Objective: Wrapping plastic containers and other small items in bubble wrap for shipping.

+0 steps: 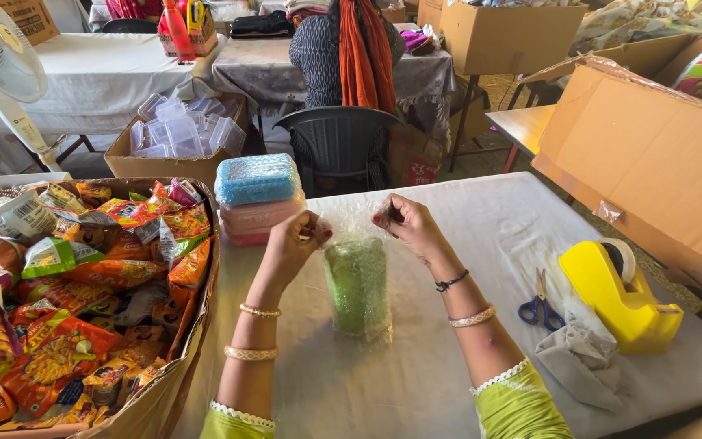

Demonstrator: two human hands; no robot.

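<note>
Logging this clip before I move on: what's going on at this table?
A person seated at a white table holds a green box upright in bubble wrap, the left hand and right hand pinching the wrap's top edges. Wrapped boxes are stacked behind it. A carton of snack packets sits at left; scissors, a yellow tape dispenser and a cloth lie at right. Another person sits beyond, back turned.
</note>
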